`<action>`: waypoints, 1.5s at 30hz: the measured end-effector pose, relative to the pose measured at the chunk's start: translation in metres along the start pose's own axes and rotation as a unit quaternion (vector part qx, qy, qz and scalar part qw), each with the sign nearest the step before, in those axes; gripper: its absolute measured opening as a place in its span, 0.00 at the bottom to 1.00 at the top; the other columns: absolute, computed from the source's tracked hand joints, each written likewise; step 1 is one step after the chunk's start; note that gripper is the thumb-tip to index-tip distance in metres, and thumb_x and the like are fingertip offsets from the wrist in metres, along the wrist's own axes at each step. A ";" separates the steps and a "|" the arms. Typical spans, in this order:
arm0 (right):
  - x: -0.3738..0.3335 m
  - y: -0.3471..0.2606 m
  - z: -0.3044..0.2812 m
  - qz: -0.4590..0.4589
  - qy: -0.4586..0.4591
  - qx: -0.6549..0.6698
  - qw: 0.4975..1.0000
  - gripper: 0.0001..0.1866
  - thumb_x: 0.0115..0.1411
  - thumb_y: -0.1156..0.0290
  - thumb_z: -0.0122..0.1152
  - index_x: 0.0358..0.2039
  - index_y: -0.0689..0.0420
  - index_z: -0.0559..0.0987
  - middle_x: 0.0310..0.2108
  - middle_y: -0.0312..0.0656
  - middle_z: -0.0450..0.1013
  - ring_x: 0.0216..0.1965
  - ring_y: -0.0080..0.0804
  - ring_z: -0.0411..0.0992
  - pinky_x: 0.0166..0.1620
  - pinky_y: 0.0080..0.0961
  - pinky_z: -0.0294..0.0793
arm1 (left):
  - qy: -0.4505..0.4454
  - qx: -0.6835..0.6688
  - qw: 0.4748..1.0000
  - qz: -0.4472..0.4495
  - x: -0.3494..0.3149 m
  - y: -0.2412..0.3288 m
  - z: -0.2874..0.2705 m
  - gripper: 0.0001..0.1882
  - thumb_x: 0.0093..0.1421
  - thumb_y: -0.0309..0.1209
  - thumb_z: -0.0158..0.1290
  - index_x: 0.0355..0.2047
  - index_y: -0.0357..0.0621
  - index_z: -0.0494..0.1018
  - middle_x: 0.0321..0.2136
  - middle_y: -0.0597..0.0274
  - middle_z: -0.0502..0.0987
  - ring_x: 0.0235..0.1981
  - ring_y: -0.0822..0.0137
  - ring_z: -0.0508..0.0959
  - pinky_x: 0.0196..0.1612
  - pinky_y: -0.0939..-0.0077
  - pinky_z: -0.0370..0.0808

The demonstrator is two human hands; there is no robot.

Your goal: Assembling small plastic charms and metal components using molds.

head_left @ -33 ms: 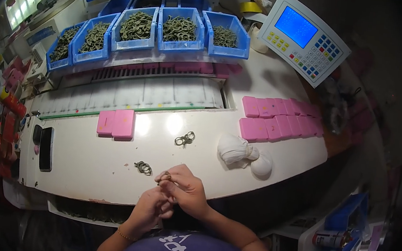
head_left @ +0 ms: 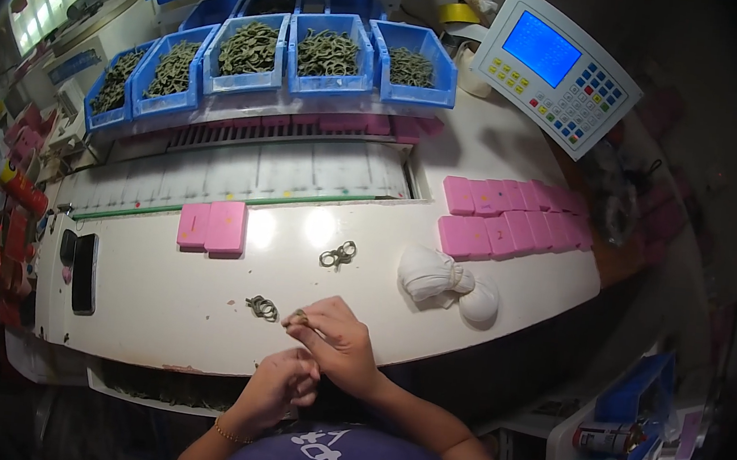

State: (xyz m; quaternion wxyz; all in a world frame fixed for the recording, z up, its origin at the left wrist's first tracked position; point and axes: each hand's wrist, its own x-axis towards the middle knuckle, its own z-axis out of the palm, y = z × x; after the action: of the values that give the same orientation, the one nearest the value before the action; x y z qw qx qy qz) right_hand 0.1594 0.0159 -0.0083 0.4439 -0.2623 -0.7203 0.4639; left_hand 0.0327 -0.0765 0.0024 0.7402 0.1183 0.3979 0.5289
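My right hand [head_left: 335, 339] is closed in a pinch on a small green ring [head_left: 297, 317], just over the front edge of the white table. Close below it, my left hand [head_left: 285, 381] has its fingers curled inward; whether anything is in them is hidden. A small cluster of dull green rings [head_left: 263, 308] lies on the table to the left of my fingertips. Farther back, a second little group of green rings [head_left: 337, 255] rests on the white surface.
Blue bins [head_left: 247, 56] full of green rings stand along the back. Pink blocks [head_left: 212, 226] sit at mid-table, with rows of pink blocks [head_left: 513, 220] to the right. A tied white cloth bag [head_left: 436, 275], a keypad console [head_left: 556, 70] and a black phone-like slab [head_left: 86, 272] are nearby.
My right hand has shifted slightly up and left with the ring. My left fingers have drawn a little down, away from it.
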 end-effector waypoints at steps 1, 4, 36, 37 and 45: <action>0.008 0.002 0.001 -0.001 0.001 -0.001 1.000 0.04 0.59 0.74 0.64 0.34 0.61 0.83 0.35 0.38 0.78 0.41 0.33 0.72 0.46 0.26 0.73 | -0.016 0.060 0.996 -0.057 -0.006 -0.004 -0.007 0.07 0.64 0.29 0.47 0.31 0.39 0.72 0.19 0.71 0.65 0.18 0.79 0.62 0.21 0.82 0.60; 0.025 0.018 -0.001 -0.091 -0.049 -0.194 0.976 0.07 0.55 0.72 0.66 0.35 0.58 0.83 0.33 0.39 0.77 0.37 0.40 0.71 0.40 0.32 0.72 | 0.001 0.338 0.941 -0.015 -0.026 -0.010 -0.033 0.09 0.61 0.29 0.51 0.32 0.35 0.76 0.21 0.65 0.74 0.21 0.72 0.71 0.28 0.77 0.70; 0.036 -0.022 -0.052 -0.186 -0.055 -0.157 0.968 0.12 0.48 0.78 0.72 0.34 0.54 0.82 0.35 0.36 0.79 0.33 0.34 0.75 0.33 0.27 0.76 | -0.001 0.261 0.950 0.170 -0.001 0.043 0.013 0.12 0.68 0.30 0.51 0.44 0.33 0.73 0.32 0.58 0.79 0.20 0.78 0.74 0.21 0.83 0.73; 0.035 -0.023 -0.050 -0.187 -0.056 -0.155 0.969 0.12 0.48 0.78 0.72 0.34 0.54 0.82 0.35 0.36 0.79 0.33 0.34 0.75 0.33 0.27 0.76 | 0.002 0.261 0.950 0.171 -0.001 0.040 0.013 0.12 0.68 0.30 0.51 0.44 0.33 0.73 0.32 0.58 0.79 0.20 0.78 0.74 0.21 0.83 0.73; 0.026 -0.028 -0.045 -0.192 -0.050 -0.181 0.963 0.13 0.47 0.81 0.70 0.34 0.57 0.80 0.32 0.38 0.78 0.33 0.36 0.76 0.35 0.29 0.77 | 0.078 0.339 0.897 0.271 0.002 0.032 0.016 0.09 0.65 0.28 0.55 0.40 0.34 0.77 0.20 0.64 0.76 0.17 0.79 0.74 0.21 0.85 0.69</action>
State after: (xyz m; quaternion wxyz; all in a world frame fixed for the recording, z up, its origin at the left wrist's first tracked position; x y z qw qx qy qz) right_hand 0.1882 0.0442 0.0350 0.4331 -0.1719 -0.8503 0.2448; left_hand 0.0223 -0.0577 0.0307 0.4497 0.4238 0.5623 0.5496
